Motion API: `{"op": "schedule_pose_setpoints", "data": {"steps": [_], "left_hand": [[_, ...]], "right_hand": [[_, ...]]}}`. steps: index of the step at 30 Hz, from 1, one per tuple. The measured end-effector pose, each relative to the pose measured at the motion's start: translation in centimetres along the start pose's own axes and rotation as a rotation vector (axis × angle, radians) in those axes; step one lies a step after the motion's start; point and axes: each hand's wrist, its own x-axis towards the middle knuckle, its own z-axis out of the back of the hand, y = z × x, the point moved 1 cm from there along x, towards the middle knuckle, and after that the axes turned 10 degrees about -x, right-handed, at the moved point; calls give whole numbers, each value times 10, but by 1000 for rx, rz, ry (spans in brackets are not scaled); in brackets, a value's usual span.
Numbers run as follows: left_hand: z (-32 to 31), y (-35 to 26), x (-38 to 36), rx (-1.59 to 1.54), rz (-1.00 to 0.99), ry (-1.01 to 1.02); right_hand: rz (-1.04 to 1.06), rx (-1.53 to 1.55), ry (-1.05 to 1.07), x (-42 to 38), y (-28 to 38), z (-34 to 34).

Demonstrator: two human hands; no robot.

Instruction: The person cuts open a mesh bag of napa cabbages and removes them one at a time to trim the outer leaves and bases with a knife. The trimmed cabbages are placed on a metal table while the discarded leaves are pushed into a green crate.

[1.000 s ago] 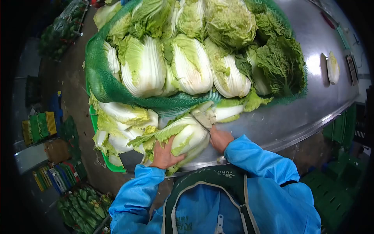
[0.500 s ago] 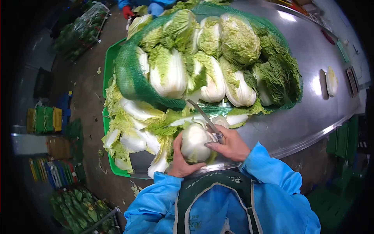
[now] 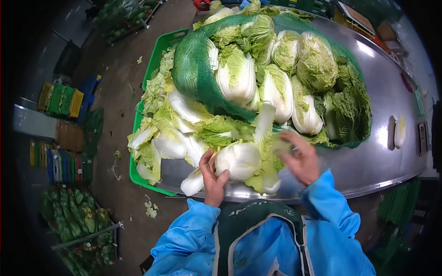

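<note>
My left hand [image 3: 213,180] grips the side of a trimmed napa cabbage [image 3: 238,161], whose pale base faces left near the table's front edge. To its right, my right hand [image 3: 301,160] is smeared by motion beside a loose cabbage leaf [image 3: 263,124]; whether it holds anything is unclear. No knife can be made out. Behind both hands, several whole cabbages [image 3: 236,80] lie in an open green mesh bag [image 3: 186,62].
A green crate [image 3: 156,57] heaped with cut leaves [image 3: 170,145] stands at the left of the metal table [image 3: 368,168]. One small cabbage [image 3: 400,132] lies far right. A co-worker's red-gloved hand [image 3: 201,4] shows at the top.
My right hand has moved right, away from the cabbage, and the knife it held is no longer visible. Leaves now lie spread beside the cabbage. The view has shifted, so the scene sits further right.
</note>
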Motion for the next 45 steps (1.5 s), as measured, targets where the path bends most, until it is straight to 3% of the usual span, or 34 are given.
{"op": "schedule_pose_setpoints", "data": {"steps": [1,3,4,6,9,11,12,14,15,17,18,19,20,22,24,28,29,31,32,33,35,36,37,39,41,43,45], "left_hand": [[-1,-4,-1,4,-5,7],[-2,-10,-6,125,45,-32],[3,-10,-8,91,73,-54],[14,-11,-9,39,97,-45],[17,-2,-15,-1,41,-73],[28,6,-1,145,76,-237],[33,6,7,31,72,-301],[47,-5,17,-126,15,-244],[54,-9,21,-277,-21,-196],[62,-15,29,-363,41,-174],[61,-19,35,-492,143,-114],[59,-25,43,-619,247,-47],[61,-24,52,-629,239,123],[37,-40,62,-695,306,69],[23,-33,63,-704,395,-10],[22,-9,53,-957,545,73],[67,43,58,-622,458,51],[30,-3,47,-1398,721,102],[21,-19,46,-1466,724,209],[12,-34,45,-1468,711,215],[-1,-52,44,-1091,566,164],[8,-35,55,-1046,599,188],[14,-12,61,-1063,585,193],[7,-12,69,-768,509,-3],[2,-13,75,-650,476,58],[-4,-27,78,-416,244,145],[-7,-41,78,-400,223,173]], "right_hand": [[3,4,-8,2,8,-22],[311,-85,196,2,4,-62],[316,-84,186,5,-11,-69],[-148,118,308,15,-26,-73],[-20,102,390,5,-28,-84],[50,21,390,7,-27,-84],[-90,0,304,10,-43,-80],[-322,11,209,17,-62,-55],[-312,12,202,21,-53,-47],[-183,187,224,27,-33,-31],[16,163,247,35,-24,-35],[23,166,234,40,-12,-36],[-113,285,406,43,11,-32],[-337,390,636,45,43,-20],[-315,401,567,42,30,-31],[-315,304,423,34,9,-24],[-299,239,353,32,-12,-22],[-281,25,402,37,-53,-4],[-130,-218,320,34,-63,2],[-117,-222,321,32,-59,-1],[67,-124,43,25,-39,-7],[-9,-5,130,24,-7,-7],[-282,252,284,22,28,-9],[-210,228,376,19,56,-23],[40,78,190,20,51,-44],[29,98,191,25,37,-47],[21,121,201,28,32,-39]]}}
